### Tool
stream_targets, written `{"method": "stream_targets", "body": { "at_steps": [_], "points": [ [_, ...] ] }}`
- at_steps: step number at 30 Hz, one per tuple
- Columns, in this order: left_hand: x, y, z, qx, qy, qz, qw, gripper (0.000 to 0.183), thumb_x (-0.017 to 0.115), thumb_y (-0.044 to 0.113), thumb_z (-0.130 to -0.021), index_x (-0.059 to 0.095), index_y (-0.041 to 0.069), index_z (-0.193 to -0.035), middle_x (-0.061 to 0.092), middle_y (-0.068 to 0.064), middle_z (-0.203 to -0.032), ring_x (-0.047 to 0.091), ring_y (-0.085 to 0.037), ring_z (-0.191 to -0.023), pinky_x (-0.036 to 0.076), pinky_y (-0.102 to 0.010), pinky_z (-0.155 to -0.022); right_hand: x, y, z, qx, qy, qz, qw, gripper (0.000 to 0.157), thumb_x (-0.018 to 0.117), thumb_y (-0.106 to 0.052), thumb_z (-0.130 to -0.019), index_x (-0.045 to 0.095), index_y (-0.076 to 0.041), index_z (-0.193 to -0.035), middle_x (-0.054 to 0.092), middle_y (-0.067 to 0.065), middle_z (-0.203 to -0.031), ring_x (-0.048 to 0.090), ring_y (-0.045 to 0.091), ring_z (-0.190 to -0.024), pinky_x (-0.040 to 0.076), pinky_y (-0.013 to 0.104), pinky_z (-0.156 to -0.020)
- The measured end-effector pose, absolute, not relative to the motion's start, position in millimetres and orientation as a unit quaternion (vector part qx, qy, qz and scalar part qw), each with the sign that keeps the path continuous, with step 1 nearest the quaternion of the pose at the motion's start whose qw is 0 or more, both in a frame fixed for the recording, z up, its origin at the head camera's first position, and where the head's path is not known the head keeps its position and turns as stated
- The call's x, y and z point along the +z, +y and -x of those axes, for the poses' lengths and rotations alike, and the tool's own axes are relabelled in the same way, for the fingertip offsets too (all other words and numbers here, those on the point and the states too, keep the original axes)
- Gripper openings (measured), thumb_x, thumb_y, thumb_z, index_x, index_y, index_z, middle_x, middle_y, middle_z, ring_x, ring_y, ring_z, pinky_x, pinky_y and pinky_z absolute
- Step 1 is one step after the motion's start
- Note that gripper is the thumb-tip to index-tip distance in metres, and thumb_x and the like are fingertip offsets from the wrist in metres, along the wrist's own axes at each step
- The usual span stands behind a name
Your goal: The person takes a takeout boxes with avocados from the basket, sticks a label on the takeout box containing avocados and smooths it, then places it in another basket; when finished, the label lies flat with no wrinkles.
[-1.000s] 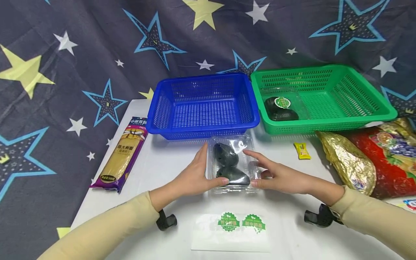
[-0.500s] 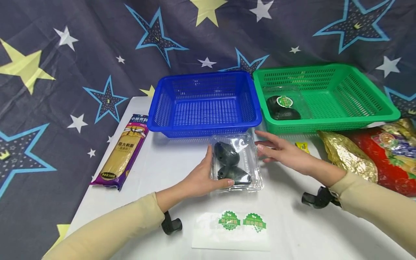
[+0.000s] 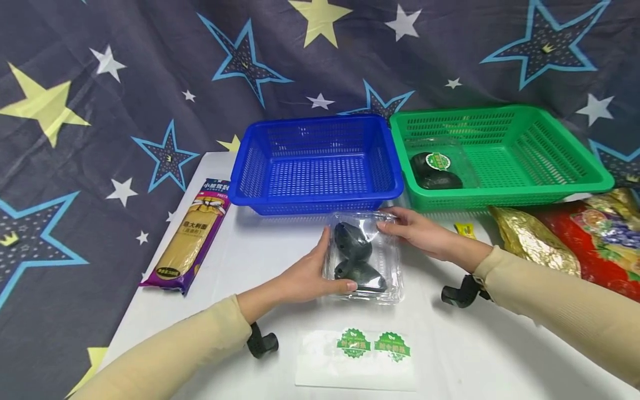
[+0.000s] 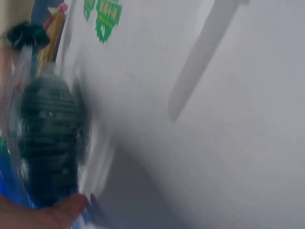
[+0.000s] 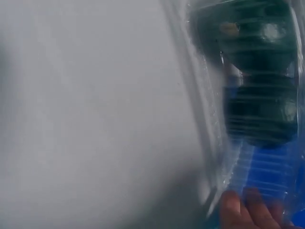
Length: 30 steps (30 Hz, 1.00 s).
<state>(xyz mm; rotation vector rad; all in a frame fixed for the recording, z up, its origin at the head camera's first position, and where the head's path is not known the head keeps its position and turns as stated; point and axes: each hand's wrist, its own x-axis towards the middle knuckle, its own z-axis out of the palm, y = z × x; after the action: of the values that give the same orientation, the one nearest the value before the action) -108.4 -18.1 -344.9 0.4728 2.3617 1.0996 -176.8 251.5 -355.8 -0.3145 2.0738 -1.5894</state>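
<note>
A clear plastic clamshell box [image 3: 390,261] with two dark green avocados [image 3: 354,243] inside is between the hands, in front of the blue basket. My left hand [image 3: 306,278] grips its left side, thumb over the lower part and fingers along the edge. In the left wrist view the thumb [image 4: 69,210] presses at the blurred box [image 4: 50,138]. My right hand [image 3: 425,233] pinches the upper right corner, its thumb on top. From the right wrist, the fingers [image 5: 255,210] touch the end of the box. Nearer me lies a white sheet [image 3: 355,373] with two green stickers [image 3: 392,345].
Behind stand a blue basket [image 3: 315,199] and a green basket [image 3: 530,191], which holds another box of avocados [image 3: 440,179] with a green label. Pasta [image 3: 192,239] lies left. A yellow-wrapped candy [image 3: 465,230] and a red-and-gold bag [image 3: 590,244] lie right.
My right hand let go of the box's lower right side, moved up and away, then took hold of its upper right corner. The left hand kept its hold, and the box shifted slightly right.
</note>
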Motion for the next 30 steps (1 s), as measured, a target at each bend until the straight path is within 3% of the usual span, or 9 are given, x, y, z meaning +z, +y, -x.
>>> {"method": "stream_targets", "body": {
  "at_steps": [4,8,13,18,24,30],
  "points": [
    [-345.0,-24.6,115.5,0.399,0.857,-0.192,0.262,0.118,0.072,0.055,-0.078,-0.015,0.026,-0.152,0.003,-0.005,-0.159,0.015,-0.024,-0.143,0.02,-0.043,-0.114,-353.3,256.9,170.7,-0.565,0.778,0.108,0.255,0.061,0.057,-0.024,-0.096,0.032,0.008,-0.141,0.053,0.025,-0.123,0.052,0.026,-0.11,0.044,0.039,-0.097],
    [-345.4,-31.5,122.7,0.402,0.849,-0.205,0.277,0.109,0.07,0.053,-0.08,-0.009,0.031,-0.153,0.008,-0.005,-0.159,0.021,-0.025,-0.142,0.024,-0.042,-0.113,-351.3,261.4,162.2,-0.555,0.784,0.104,0.257,0.065,0.058,-0.026,-0.096,0.028,0.009,-0.143,0.056,0.022,-0.119,0.054,0.025,-0.108,0.046,0.035,-0.094],
    [-348.2,-41.7,131.7,0.453,0.818,-0.201,0.291,0.091,0.068,0.041,-0.087,0.011,0.023,-0.155,0.021,-0.008,-0.157,0.029,-0.025,-0.14,0.029,-0.036,-0.111,-348.9,265.6,151.3,-0.547,0.789,0.107,0.258,0.066,0.056,-0.027,-0.097,0.028,0.009,-0.143,0.058,0.021,-0.119,0.056,0.023,-0.104,0.046,0.033,-0.091],
    [-351.5,-52.6,141.9,0.483,0.798,-0.207,0.294,0.073,0.066,0.032,-0.091,0.029,0.011,-0.15,0.036,-0.009,-0.15,0.036,-0.024,-0.136,0.031,-0.037,-0.11,-347.5,265.2,141.3,-0.55,0.787,0.11,0.256,0.06,0.056,-0.024,-0.097,0.032,0.01,-0.141,0.059,0.02,-0.112,0.057,0.018,-0.093,0.05,0.03,-0.084],
    [-352.3,-57.0,152.6,0.49,0.798,-0.232,0.264,0.059,0.06,0.022,-0.095,0.037,0.002,-0.145,0.052,-0.017,-0.135,0.06,-0.022,-0.111,0.048,-0.033,-0.095,-345.8,262.8,128.6,-0.526,0.806,0.089,0.255,0.068,0.057,-0.031,-0.096,0.027,0.006,-0.145,0.051,0.026,-0.129,0.058,0.026,-0.106,0.049,0.038,-0.092],
    [-349.0,-55.0,163.7,0.466,0.83,-0.228,0.203,0.04,0.056,0.016,-0.097,0.052,0.005,-0.135,0.058,-0.012,-0.129,0.06,-0.022,-0.111,0.048,-0.033,-0.094,-337.2,258.6,115.3,-0.475,0.839,0.083,0.25,0.082,0.061,-0.039,-0.093,0.02,0.006,-0.148,0.043,0.029,-0.137,0.047,0.037,-0.121,0.043,0.048,-0.098]
  ]
}}
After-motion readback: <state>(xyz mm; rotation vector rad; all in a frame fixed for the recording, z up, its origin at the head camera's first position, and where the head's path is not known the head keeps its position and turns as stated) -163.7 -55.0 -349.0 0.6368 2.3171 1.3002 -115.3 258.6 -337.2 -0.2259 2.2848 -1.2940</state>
